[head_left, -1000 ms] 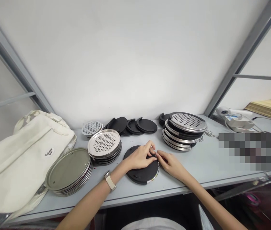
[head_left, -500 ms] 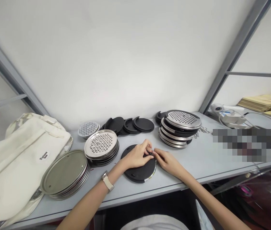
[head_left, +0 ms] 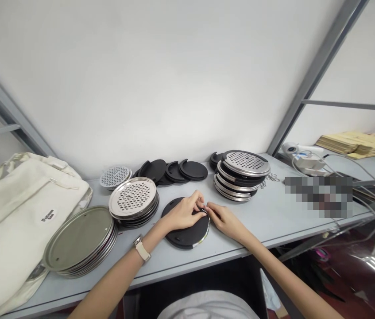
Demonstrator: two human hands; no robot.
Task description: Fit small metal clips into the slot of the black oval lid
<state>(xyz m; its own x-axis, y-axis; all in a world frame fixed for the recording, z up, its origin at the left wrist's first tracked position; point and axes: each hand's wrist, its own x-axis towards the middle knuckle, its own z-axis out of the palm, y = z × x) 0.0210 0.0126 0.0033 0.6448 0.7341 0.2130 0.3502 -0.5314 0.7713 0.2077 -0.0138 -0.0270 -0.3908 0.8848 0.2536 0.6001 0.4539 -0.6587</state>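
Observation:
A round black disc point(head_left: 187, 235) with small raised knobs and a shiny strip along its right edge lies flat on the grey table. My left hand point(head_left: 187, 211) rests over it, thumb and fingers pinched at the upper right rim. There, a small shiny metal piece point(head_left: 203, 210) shows between the fingertips; its exact kind is too small to tell. From the right, my right hand point(head_left: 224, 220) has closed fingertips at the same spot, nearly touching the left ones. Beyond the hands stands a stack of perforated metal grater discs in black holders point(head_left: 245, 164), with loose metal hooks point(head_left: 271, 178) beside it.
Left of the disc are a stack of grater plates point(head_left: 133, 198), a smaller grater stack point(head_left: 116, 176) and olive round trays point(head_left: 79, 239). A cream bag point(head_left: 24, 221) lies far left. Black round holders point(head_left: 192, 171) line the wall. Cables, a white device point(head_left: 308, 161) and yellow cards point(head_left: 340, 141) lie right.
The view has shifted slightly, so everything sits a little further left. Both hands stay pinched at the disc's upper right rim, with only slight finger movement.

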